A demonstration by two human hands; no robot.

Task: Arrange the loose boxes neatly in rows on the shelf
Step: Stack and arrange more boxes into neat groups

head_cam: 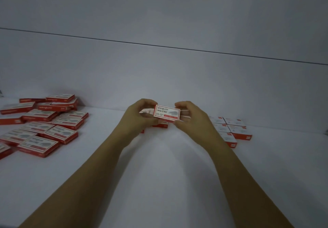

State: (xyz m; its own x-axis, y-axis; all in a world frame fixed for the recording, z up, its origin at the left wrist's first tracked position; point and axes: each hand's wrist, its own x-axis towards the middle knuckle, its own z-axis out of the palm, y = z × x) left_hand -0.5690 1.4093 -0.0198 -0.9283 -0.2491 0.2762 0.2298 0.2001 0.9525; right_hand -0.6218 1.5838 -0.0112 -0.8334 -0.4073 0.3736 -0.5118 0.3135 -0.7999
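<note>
grips one red-and-white box (166, 113) by its short ends, left hand (140, 117) and right hand (191, 119) both curled round it, just above the middle of the white shelf (159, 174), probably to square it for the tidy rows (230, 128) at right, loose pile (44, 123) lying at left.

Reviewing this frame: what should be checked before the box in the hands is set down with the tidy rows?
1. Grip: left hand and right hand both pinch the held box: ok.
2. Label face up: ok.
3. Only one box in hand: cannot tell, as another red-white edge shows by the left fingers.
4. Tidy rows at right are aligned: ok.
5. Free spot beside those rows: cannot tell, because the right forearm hides it.
6. Loose pile at left is sorted: not ok, as its boxes overlap at angles.
</note>
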